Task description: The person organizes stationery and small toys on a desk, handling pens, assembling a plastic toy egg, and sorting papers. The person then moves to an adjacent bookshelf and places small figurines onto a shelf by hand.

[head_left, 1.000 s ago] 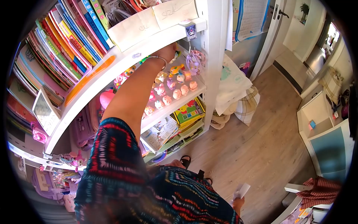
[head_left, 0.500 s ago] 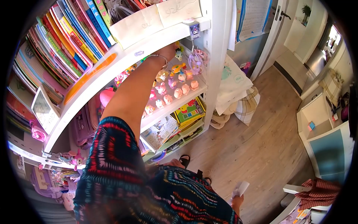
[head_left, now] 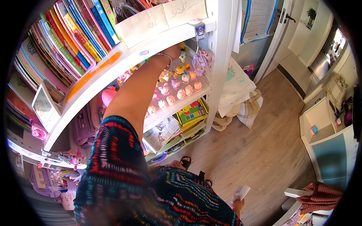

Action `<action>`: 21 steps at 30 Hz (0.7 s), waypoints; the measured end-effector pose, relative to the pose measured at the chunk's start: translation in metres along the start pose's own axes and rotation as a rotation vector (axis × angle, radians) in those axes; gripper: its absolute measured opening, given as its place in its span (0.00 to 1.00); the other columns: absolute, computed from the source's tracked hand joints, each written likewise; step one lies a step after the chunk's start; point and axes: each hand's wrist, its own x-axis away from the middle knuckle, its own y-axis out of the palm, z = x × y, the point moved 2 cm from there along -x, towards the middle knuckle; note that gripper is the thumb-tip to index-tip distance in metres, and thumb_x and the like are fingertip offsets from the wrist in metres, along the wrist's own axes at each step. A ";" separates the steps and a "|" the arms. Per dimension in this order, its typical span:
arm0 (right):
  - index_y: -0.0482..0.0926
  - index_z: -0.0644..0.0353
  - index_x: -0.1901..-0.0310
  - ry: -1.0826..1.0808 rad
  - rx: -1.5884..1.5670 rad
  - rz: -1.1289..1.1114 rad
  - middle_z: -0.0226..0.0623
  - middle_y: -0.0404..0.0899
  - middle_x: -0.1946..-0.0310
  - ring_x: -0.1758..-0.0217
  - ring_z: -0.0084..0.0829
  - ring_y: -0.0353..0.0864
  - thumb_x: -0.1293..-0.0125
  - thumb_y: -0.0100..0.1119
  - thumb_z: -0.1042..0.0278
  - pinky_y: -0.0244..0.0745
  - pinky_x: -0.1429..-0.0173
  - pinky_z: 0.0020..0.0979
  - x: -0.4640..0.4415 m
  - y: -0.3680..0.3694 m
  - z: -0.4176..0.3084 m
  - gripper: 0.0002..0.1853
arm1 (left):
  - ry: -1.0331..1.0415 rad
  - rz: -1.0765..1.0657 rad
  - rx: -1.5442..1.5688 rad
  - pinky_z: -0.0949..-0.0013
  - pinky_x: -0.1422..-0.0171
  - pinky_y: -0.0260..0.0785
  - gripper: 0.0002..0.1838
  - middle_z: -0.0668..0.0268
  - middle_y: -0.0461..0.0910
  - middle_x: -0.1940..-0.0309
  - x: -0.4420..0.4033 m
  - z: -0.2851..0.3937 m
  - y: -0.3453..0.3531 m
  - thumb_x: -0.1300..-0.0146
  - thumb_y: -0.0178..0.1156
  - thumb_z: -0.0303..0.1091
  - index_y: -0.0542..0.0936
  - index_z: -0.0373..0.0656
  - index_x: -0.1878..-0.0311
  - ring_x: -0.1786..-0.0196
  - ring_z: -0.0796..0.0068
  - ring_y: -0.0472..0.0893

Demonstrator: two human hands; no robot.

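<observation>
My left arm stretches into a white shelf compartment. Only the back of my left hand (head_left: 174, 52) shows beneath the upper board, and its fingers are hidden. Close beside it hang or stand small colourful figurines, one of them a green-and-white figurine (head_left: 183, 55). Rows of little toys cover the shelf below my forearm, with a pink figurine (head_left: 170, 100) at the front and an orange-yellow figurine (head_left: 181, 69) farther back. Down at my right side, my right hand (head_left: 237, 206) is closed on a white flat piece (head_left: 241, 192), whose exact kind I cannot make out.
Books (head_left: 71, 35) stand on the upper board (head_left: 130, 52). A purple hair-tie bundle (head_left: 200, 64) hangs at the shelf's right post (head_left: 220, 56). Lower down lie a yellow-green box (head_left: 192, 113) and papers (head_left: 162, 132). Wooden floor (head_left: 252, 150) extends right, toward a cabinet (head_left: 330, 158).
My left hand remains deep in the shelf, with only a slight shift. My right hand and its white piece have moved a little left and down in view.
</observation>
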 end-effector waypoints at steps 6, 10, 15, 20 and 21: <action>0.72 0.68 0.50 0.016 -0.017 -0.005 0.49 0.78 0.59 0.56 0.43 0.78 0.52 0.43 0.81 0.73 0.51 0.38 0.005 0.003 -0.009 0.23 | -0.088 -0.156 0.058 0.61 0.49 0.68 0.10 0.56 0.79 0.61 0.002 0.003 -0.008 0.46 0.57 0.35 0.80 0.42 0.62 0.55 0.59 0.78; 0.72 0.68 0.50 0.022 -0.013 -0.012 0.49 0.78 0.59 0.56 0.43 0.78 0.52 0.44 0.82 0.73 0.51 0.39 0.005 0.003 -0.010 0.23 | -0.112 -0.210 0.082 0.63 0.49 0.68 0.09 0.58 0.80 0.61 0.003 0.005 -0.013 0.48 0.59 0.31 0.80 0.45 0.62 0.54 0.62 0.78; 0.72 0.68 0.50 0.030 -0.025 -0.005 0.49 0.78 0.59 0.56 0.43 0.78 0.51 0.44 0.82 0.73 0.51 0.39 0.004 0.002 -0.007 0.22 | -0.115 -0.222 0.106 0.63 0.49 0.68 0.10 0.58 0.80 0.61 0.003 0.003 -0.012 0.48 0.60 0.32 0.80 0.44 0.61 0.54 0.63 0.78; 0.70 0.69 0.47 0.094 0.003 -0.036 0.46 0.75 0.54 0.50 0.43 0.74 0.57 0.40 0.86 0.69 0.45 0.37 0.008 0.000 -0.018 0.29 | -0.119 -0.218 0.091 0.64 0.50 0.69 0.11 0.58 0.80 0.61 0.003 0.002 -0.011 0.48 0.61 0.33 0.80 0.44 0.60 0.54 0.63 0.78; 0.70 0.69 0.47 0.096 -0.003 -0.035 0.46 0.75 0.54 0.50 0.43 0.74 0.56 0.41 0.85 0.69 0.45 0.37 0.008 0.001 -0.019 0.29 | -0.116 -0.213 0.098 0.64 0.50 0.69 0.11 0.58 0.80 0.61 0.003 0.000 -0.007 0.48 0.60 0.33 0.80 0.44 0.60 0.55 0.64 0.78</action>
